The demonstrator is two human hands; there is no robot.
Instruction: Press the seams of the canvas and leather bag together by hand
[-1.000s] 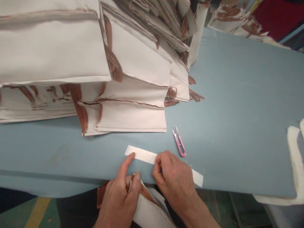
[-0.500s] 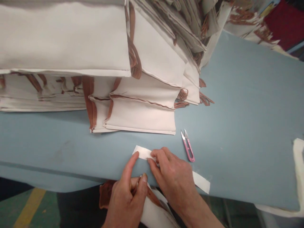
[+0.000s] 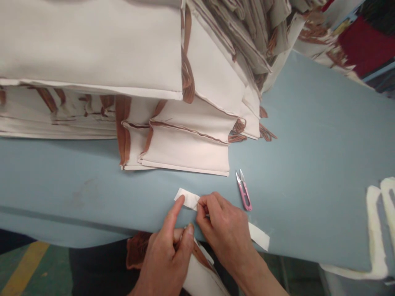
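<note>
A white strip of tape or paper lies on the blue-grey table near its front edge, its middle hidden under my right hand. My left hand presses the strip's left part with a stretched index fingertip. Its thumb and other fingers grip a cream fabric piece with brown trim, which hangs over the table edge by my lap. With fingertips pinched together at the strip, my right hand works just right of that index finger. Pink thread snips rest beside my right hand, blades pointing away from me.
Cream fabric pieces with brown edging are stacked ahead, under a large cream panel. Grey-beige folded pieces pile up at the back. A white looped band lies at the table's right end. The blue-grey tabletop extends right.
My right thumb and fingers have drawn closer together on the strip. My left index finger still presses it. The whole view has shifted slightly.
</note>
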